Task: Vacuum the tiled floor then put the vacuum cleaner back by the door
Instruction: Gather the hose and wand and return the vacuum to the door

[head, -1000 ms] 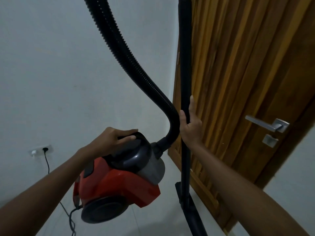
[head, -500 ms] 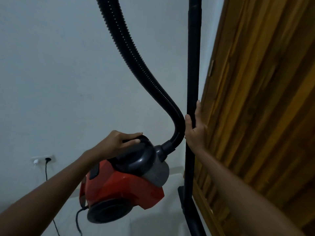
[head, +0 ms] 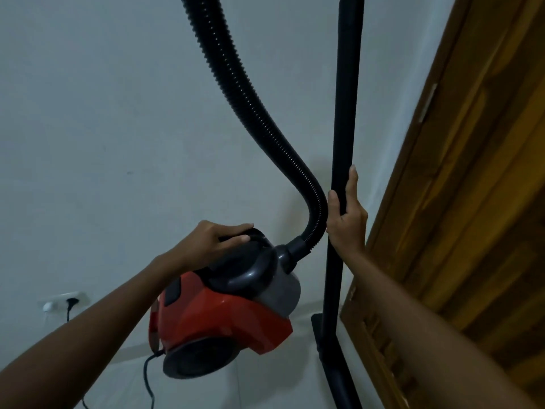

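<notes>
Red plastic vacuum cleaner, judged bulky but liftable, is hanging from the left hand gripping its top handle, while the right hand is loosely cupping the rigid wand beside the door.

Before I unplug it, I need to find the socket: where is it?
The socket is low on the white wall at the lower left, left of the red vacuum, with a black plug in it.

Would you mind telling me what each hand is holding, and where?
Left hand grips the red canister vacuum by its black top handle; right hand holds the black rigid wand mid-shaft.
</notes>
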